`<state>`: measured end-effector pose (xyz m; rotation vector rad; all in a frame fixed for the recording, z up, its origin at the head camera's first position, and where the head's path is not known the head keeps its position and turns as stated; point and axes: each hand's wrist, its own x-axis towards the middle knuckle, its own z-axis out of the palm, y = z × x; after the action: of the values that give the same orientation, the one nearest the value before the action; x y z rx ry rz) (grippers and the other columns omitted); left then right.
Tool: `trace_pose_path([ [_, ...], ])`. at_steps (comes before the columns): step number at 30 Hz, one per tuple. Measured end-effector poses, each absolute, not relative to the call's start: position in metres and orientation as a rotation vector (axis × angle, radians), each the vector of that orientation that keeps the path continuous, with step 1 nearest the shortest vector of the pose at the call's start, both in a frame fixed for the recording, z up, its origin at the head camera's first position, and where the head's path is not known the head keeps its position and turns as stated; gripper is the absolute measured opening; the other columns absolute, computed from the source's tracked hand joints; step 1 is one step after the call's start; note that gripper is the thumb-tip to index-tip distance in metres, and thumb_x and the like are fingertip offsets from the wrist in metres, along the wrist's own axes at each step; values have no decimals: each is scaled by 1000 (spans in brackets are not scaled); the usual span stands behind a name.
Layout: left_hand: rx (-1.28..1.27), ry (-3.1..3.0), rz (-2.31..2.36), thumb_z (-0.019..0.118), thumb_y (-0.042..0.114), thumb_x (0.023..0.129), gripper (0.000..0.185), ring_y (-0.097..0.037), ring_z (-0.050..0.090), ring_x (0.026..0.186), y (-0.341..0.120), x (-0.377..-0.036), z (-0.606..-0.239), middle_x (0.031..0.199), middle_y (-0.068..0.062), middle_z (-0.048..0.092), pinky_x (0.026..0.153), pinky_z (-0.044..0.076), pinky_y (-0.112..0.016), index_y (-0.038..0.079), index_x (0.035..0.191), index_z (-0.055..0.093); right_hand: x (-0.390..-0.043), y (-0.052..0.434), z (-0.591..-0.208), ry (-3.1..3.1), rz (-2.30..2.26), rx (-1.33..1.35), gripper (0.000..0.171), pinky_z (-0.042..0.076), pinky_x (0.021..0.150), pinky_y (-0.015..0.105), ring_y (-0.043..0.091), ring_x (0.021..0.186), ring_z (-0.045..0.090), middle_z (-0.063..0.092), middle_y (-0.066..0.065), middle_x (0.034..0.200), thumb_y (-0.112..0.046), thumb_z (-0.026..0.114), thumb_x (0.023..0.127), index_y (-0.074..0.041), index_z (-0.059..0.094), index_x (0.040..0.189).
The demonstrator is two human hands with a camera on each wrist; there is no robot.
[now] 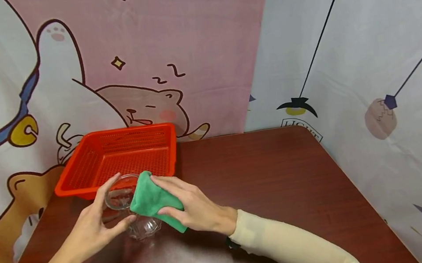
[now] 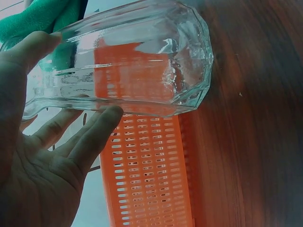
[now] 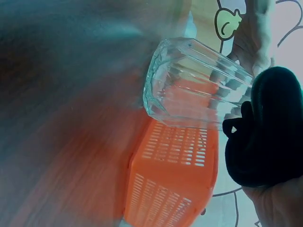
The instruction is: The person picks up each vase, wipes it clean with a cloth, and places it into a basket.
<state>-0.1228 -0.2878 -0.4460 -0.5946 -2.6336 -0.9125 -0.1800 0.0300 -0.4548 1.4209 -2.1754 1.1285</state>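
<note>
Worktop [image 1: 264, 173], dark brown, carries an orange basket [image 1: 118, 159] at my 11 o'clock. Just before the basket, my left hand [image 1: 88, 232] grips a clear ribbed glass [image 1: 129, 209], tilted; my right hand [image 1: 188, 205] clasps a green cloth [image 1: 149, 199] against its rim.

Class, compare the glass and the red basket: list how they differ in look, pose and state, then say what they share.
The glass is clear with ribbed sides; the basket is opaque red with slotted walls. The glass is tilted, held in the left hand while the right hand presses a green cloth to it; the basket sits flat and untouched on the table. Both are open-topped containers, and neither visibly holds anything.
</note>
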Motion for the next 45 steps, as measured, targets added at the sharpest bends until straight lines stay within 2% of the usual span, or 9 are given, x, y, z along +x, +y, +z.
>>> trace_pose_path([
  [6, -606, -2637, -897, 107, 19, 86, 129, -5, 78, 102, -288, -123, -446, 136, -4, 82, 77, 66, -31, 28, 185, 25, -179, 26, -457, -2169, 1058, 1439, 86, 51, 131, 32, 29, 164, 59, 52, 18, 181, -21, 89, 106, 1, 44, 176],
  [13, -618, -2637, -886, 108, 19, 85, 130, -3, 79, 102, -290, -125, -444, 136, -4, 82, 79, 65, -28, 28, 185, 26, -179, 23, -458, -2176, 1037, 1422, 83, 51, 130, 30, 28, 164, 60, 54, 18, 180, -22, 89, 106, 3, 48, 174],
  [16, -625, -2635, -876, 108, 20, 84, 130, -4, 79, 103, -290, -125, -444, 137, -3, 82, 86, 65, -23, 27, 185, 26, -178, 21, -458, -2187, 1033, 1412, 81, 52, 129, 29, 28, 162, 62, 55, 19, 179, -22, 89, 106, 4, 49, 172],
  [23, -667, -2622, -937, 107, 16, 84, 130, -3, 79, 103, -289, -124, -445, 143, -3, 82, 96, 52, -4, 26, 185, 26, -175, 18, -462, -2211, 1044, 1419, 79, 54, 126, 29, 30, 159, 65, 55, 22, 178, -21, 90, 105, 5, 52, 169],
  [31, -674, -2614, -956, 107, 13, 84, 130, 1, 79, 113, -288, -124, -444, 144, -4, 82, 103, 48, -1, 26, 185, 27, -174, 16, -466, -2295, 945, 1443, 78, 55, 126, 28, 28, 160, 63, 53, 20, 179, -20, 89, 106, 0, 51, 172],
  [37, -674, -2615, -944, 106, 14, 85, 129, 1, 79, 116, -288, -124, -444, 144, -3, 82, 104, 47, 0, 26, 185, 27, -171, 18, -474, -2326, 725, 1477, 76, 54, 129, 32, 31, 162, 60, 49, 21, 182, -20, 87, 108, 3, 51, 171],
  [45, -655, -2621, -911, 107, 15, 85, 128, 1, 79, 115, -290, -125, -443, 141, -2, 83, 102, 47, 0, 26, 185, 27, -170, 20, -475, -2331, 590, 1486, 76, 55, 126, 28, 29, 158, 64, 51, 21, 180, -23, 89, 107, 3, 55, 169],
])
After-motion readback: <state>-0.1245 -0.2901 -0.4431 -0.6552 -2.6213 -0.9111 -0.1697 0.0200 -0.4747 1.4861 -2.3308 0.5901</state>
